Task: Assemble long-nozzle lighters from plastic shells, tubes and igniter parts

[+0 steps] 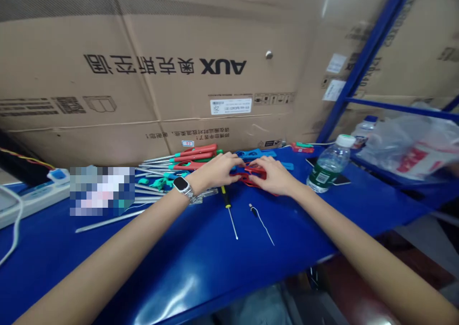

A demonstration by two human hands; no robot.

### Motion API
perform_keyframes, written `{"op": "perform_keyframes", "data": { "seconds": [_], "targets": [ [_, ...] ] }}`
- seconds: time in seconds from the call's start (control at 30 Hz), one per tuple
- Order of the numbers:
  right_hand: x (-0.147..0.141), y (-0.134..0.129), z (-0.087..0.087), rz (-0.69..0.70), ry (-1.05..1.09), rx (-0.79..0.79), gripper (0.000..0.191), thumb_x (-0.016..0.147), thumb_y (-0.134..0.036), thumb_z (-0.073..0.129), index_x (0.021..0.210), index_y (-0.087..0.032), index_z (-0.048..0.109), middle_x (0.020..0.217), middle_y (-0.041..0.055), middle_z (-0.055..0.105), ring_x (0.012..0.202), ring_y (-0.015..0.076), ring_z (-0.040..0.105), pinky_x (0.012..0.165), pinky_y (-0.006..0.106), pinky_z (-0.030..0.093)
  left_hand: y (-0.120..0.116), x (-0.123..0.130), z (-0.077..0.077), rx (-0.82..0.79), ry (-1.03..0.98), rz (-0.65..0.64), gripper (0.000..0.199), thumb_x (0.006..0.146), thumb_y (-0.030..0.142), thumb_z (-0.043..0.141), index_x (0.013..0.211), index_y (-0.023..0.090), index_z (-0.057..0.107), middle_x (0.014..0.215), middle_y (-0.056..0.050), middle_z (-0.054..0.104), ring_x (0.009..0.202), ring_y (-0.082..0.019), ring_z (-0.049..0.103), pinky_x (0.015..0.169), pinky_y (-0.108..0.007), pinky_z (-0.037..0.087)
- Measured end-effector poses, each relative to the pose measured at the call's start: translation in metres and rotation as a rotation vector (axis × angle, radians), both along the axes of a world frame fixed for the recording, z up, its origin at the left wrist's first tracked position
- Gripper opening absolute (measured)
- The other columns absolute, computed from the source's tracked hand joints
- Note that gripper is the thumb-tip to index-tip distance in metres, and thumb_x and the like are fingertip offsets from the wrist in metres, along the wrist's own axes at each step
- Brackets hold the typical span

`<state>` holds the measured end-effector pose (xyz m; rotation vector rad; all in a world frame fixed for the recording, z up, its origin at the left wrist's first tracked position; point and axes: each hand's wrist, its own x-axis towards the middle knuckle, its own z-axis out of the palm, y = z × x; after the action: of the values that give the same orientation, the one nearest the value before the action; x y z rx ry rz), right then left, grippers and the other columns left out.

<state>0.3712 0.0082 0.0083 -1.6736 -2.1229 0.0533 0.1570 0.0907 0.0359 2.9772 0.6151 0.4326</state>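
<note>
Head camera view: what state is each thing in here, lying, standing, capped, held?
Left hand, fingers curled at the red pieces; grip unclear
Right hand, the same
Red pieces, partly hidden by fingers
Bottle, standing, capped
Screwdriver, lying flat
Red-handled tools, lying piled
Watch, worn, screen dark
Cardboard, standing, lettering upside down

this looks like a small workshop: on the blue worktable (193,267) lie a screwdriver (226,199) and red-handled tools (189,165), a power strip (40,200) sits at the worktable's left end, printed cardboard (172,33) stands behind the worktable, and blue metal framing (358,76) rises at its right.
</note>
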Motion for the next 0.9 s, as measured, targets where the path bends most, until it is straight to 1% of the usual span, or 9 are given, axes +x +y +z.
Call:
{"op": "perform_keyframes", "data": {
  "seconds": [0.1,0.2,0.3,0.4,0.5,0.57,0.73,0.8,0.9],
  "targets": [
    [0.007,-0.017,-0.007,-0.048,-0.080,-0.092,0.043,0.087,-0.043,0.074,0.124,-0.021,0.068,0.117,0.0139,0.069,0.111,0.0360,0.059,0.093,0.052,0.045,-0.004,0.024,-0.002,-0.047,0.143,0.045,0.041,0.079,0.022,0.075,0.120,0.020,0.070,0.110,-0.010,0.072,0.103,-0.030,0.066,0.086,-0.039,0.051],
    [0.011,-0.019,-0.014,-0.031,-0.090,-0.097,0.043,0.088,-0.039,0.074,0.126,-0.020,0.067,0.120,0.0148,0.068,0.112,0.0353,0.056,0.093,0.050,0.043,-0.002,0.037,-0.004,-0.062,0.235,0.096,0.052,0.073,0.022,0.078,0.123,0.022,0.070,0.109,-0.010,0.073,0.102,-0.032,0.067,0.084,-0.038,0.051],
    [0.015,-0.013,-0.021,0.016,-0.039,-0.088,0.037,0.092,-0.030,0.070,0.128,-0.020,0.067,0.118,0.0131,0.069,0.112,0.0324,0.056,0.094,0.048,0.042,0.002,0.044,-0.008,-0.069,0.254,0.096,0.049,0.071,0.025,0.078,0.120,0.023,0.072,0.107,-0.009,0.073,0.102,-0.032,0.066,0.084,-0.038,0.050],
    [0.018,-0.008,-0.027,0.058,0.029,-0.058,0.030,0.095,-0.027,0.067,0.125,-0.021,0.069,0.121,0.0115,0.070,0.113,0.0306,0.058,0.098,0.049,0.041,0.005,0.048,-0.010,-0.067,0.243,0.088,0.038,0.072,0.026,0.078,0.110,0.022,0.073,0.102,-0.008,0.072,0.098,-0.031,0.066,0.081,-0.037,0.049],
    [0.018,-0.008,-0.032,0.105,0.125,-0.006,0.025,0.096,-0.025,0.066,0.120,-0.020,0.071,0.120,0.0106,0.070,0.113,0.0281,0.060,0.100,0.048,0.043,0.004,0.047,-0.010,-0.038,0.212,0.070,0.019,0.078,0.023,0.074,0.097,0.020,0.073,0.099,-0.009,0.070,0.093,-0.028,0.066,0.078,-0.036,0.048],
    [0.018,-0.010,-0.034,0.122,0.183,0.029,0.023,0.097,-0.025,0.065,0.117,-0.019,0.073,0.119,0.0111,0.069,0.111,0.0267,0.062,0.100,0.047,0.045,0.001,0.043,-0.011,-0.041,0.184,0.043,0.015,0.083,0.026,0.072,0.096,0.019,0.072,0.102,-0.009,0.069,0.094,-0.027,0.066,0.080,-0.035,0.048],
    [0.019,-0.015,-0.039,0.187,0.218,0.064,0.022,0.102,-0.024,0.057,0.113,-0.024,0.075,0.117,0.0089,0.070,0.114,0.0253,0.062,0.101,0.049,0.046,-0.004,0.024,-0.016,-0.109,0.115,0.052,0.042,0.085,0.045,0.076,0.117,0.019,0.069,0.119,-0.010,0.067,0.106,-0.030,0.065,0.092,-0.041,0.049],
    [0.021,-0.015,-0.039,0.186,0.218,0.079,0.022,0.101,-0.023,0.057,0.114,-0.025,0.075,0.118,0.0080,0.070,0.115,0.0252,0.062,0.102,0.049,0.046,-0.003,0.017,-0.019,-0.108,0.096,0.072,0.046,0.085,0.043,0.076,0.124,0.019,0.067,0.125,-0.012,0.066,0.113,-0.032,0.063,0.098,-0.043,0.048],
    [0.026,-0.011,-0.036,0.087,0.220,0.113,0.027,0.097,-0.016,0.057,0.118,-0.024,0.072,0.119,0.0092,0.069,0.115,0.0264,0.062,0.100,0.048,0.048,0.001,0.012,-0.021,-0.103,0.078,0.085,0.043,0.086,0.032,0.070,0.126,0.018,0.066,0.126,-0.012,0.067,0.117,-0.033,0.062,0.102,-0.046,0.047]
  ]
}}
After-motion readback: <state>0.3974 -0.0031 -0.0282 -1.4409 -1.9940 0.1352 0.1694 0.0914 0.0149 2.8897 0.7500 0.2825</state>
